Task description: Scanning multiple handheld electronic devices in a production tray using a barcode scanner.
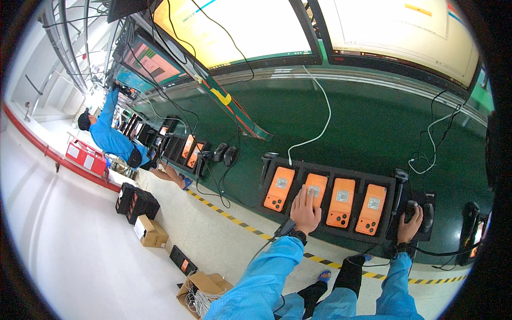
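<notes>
Open left hand [305,214] slipping could skew the orange oblong phone [320,184] inside the black slotted tray [359,200]; right hand [409,228] cups rounded black mouse [409,206].

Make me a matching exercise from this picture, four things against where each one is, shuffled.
1. Left hand
2. Right hand
3. Four orange phones
4. Nearest cardboard box

A. On the floor, with cables inside
B. Over the second phone from the left
C. Side by side in a black tray
D. On a dark mouse

Pairs: 1-B; 2-D; 3-C; 4-A
</notes>
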Demonstrator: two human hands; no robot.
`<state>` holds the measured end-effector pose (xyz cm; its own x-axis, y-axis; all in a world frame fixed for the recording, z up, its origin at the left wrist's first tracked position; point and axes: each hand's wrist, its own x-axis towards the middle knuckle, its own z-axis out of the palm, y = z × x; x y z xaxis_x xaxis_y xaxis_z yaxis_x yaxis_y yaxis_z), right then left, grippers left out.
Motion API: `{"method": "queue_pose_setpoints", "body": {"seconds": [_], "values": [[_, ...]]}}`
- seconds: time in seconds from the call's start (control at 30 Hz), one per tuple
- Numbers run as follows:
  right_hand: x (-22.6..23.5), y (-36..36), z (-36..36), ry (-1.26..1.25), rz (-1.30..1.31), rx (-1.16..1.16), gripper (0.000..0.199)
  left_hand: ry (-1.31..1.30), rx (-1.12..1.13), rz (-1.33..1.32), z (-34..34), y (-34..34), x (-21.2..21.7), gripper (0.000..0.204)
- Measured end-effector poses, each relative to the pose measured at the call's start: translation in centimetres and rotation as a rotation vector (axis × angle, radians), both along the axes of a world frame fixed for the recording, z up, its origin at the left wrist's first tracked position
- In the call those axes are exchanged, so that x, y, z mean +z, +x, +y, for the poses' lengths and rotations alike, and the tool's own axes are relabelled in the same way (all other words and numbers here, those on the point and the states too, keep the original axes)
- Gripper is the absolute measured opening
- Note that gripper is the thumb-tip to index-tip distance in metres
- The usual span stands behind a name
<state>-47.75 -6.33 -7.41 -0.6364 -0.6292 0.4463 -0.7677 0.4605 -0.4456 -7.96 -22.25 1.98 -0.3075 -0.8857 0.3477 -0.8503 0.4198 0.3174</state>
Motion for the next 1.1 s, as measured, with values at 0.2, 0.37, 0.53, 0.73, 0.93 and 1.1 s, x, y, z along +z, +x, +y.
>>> {"method": "queue_pose_setpoints", "body": {"seconds": [0.2,0.37,0.53,0.73,0.93,1.1], "values": [[0.2,0.0,0.0,0.017,-0.017,0.003,0.066,0.000,0.006,0.001,0.0,-0.1,0.1,0.064],[0.2,0.0,0.0,0.026,0.010,0.007,0.066,-0.003,0.003,0.002,0.0,-0.1,-0.1,0.065],[0.3,0.0,-0.1,0.038,-0.024,-0.019,0.069,-0.002,0.002,0.000,-0.1,-0.1,-0.3,0.065],[0.2,0.0,0.0,0.056,-0.034,-0.016,0.069,-0.006,0.000,0.007,-0.1,-0.1,-0.4,0.065],[1.0,0.1,-0.3,0.059,-0.030,-0.019,0.069,0.021,0.006,0.009,-0.1,-0.3,0.0,0.065],[3.4,1.3,0.0,-0.023,-0.072,0.045,0.068,0.102,0.000,-0.038,0.0,0.0,0.8,0.060]]}}
